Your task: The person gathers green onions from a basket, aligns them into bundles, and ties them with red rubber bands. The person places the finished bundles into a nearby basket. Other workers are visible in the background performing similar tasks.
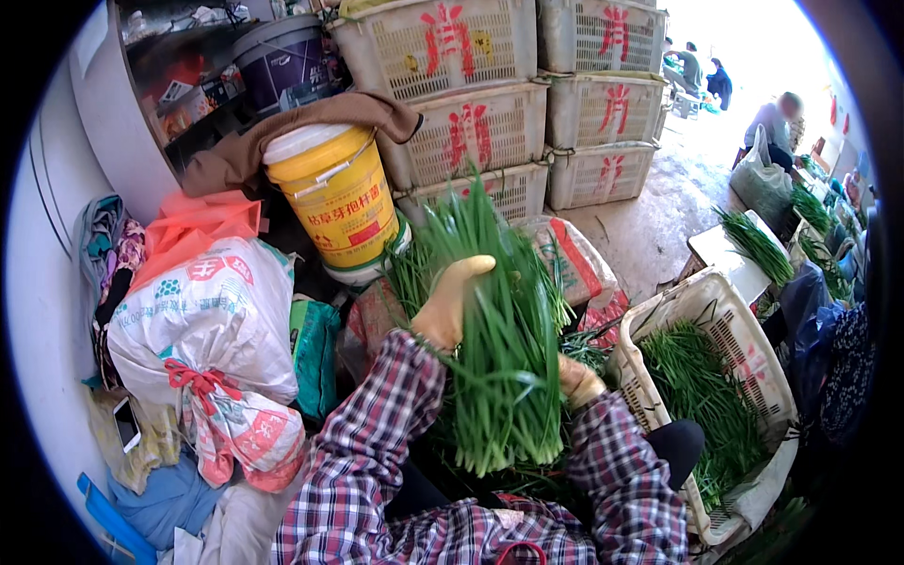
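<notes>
A thick bundle of long green leaves, probably garlic chives [505,374], is held up before my chest, its pale cut ends down and its tips pointing away. My left hand [448,300], in a pale yellow glove, grips the bundle's left side with the thumb raised. On the other side my right hand [579,381], gloved too, clasps it; its fingers are mostly hidden behind the leaves. More chives [405,275] lie just beyond the bundle, near a woven sack [575,258]. Beside my right knee, a white plastic crate [759,374] contains loose chives [696,395].
Stacked white crates [459,113] and a yellow bucket [339,205] stand ahead. A tied white sack [212,318] and a phone [127,425] are at left. To the right, chives [756,244] lie on a white surface; a person [770,131] sits farther off.
</notes>
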A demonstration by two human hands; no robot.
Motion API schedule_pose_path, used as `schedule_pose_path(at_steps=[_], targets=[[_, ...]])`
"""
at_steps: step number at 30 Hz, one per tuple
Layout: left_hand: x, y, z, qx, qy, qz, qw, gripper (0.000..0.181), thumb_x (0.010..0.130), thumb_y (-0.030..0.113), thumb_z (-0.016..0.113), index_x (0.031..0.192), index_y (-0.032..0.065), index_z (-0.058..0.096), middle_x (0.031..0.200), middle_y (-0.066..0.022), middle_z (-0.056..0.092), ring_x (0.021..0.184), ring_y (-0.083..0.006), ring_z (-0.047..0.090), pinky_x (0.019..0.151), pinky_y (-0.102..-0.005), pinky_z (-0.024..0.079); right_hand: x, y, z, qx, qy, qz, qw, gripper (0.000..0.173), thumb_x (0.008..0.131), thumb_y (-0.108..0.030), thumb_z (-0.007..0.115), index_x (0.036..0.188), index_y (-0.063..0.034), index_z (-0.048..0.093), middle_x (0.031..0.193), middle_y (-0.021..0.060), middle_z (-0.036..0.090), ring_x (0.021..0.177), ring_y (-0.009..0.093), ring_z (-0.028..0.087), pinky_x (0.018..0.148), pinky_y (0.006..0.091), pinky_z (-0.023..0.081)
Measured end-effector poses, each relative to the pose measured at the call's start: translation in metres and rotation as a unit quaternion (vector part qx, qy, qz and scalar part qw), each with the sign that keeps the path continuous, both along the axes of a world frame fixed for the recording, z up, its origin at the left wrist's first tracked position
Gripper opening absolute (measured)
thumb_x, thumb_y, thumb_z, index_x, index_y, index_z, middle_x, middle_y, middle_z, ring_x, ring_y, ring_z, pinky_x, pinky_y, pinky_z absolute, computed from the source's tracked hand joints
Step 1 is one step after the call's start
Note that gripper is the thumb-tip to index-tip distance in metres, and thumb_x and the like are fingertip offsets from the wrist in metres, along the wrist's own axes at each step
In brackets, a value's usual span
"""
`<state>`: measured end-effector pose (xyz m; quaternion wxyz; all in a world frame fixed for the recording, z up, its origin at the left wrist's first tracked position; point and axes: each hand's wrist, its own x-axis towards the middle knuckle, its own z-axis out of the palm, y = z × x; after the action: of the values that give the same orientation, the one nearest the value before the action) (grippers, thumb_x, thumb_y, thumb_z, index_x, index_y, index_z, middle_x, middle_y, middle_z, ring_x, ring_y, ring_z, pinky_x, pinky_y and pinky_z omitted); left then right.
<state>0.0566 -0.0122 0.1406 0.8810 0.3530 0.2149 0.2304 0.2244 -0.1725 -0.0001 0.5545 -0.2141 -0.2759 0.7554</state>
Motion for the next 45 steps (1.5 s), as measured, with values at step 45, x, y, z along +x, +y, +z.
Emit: schedule_pose_path(at_steps=[45], targets=[[-0.062,-0.069,-0.31,-0.256,-0.121,0.088,0.955,0.056,0.091,0.019,0.065,0.143,0.0101,0.044,0.134,-0.0126,0.057,0.119,-0.0275,0.059,0.104,-0.0433,0.049,-0.112,0.114,-0.079,-0.159,-0.364,-0.283,0.873,0.071,0.096,-0.024,0.064,0.15,-0.0006,0.025,0.137,0.016,0.049,0.12,0.023,0.05,0.099,0.0336,0.043]])
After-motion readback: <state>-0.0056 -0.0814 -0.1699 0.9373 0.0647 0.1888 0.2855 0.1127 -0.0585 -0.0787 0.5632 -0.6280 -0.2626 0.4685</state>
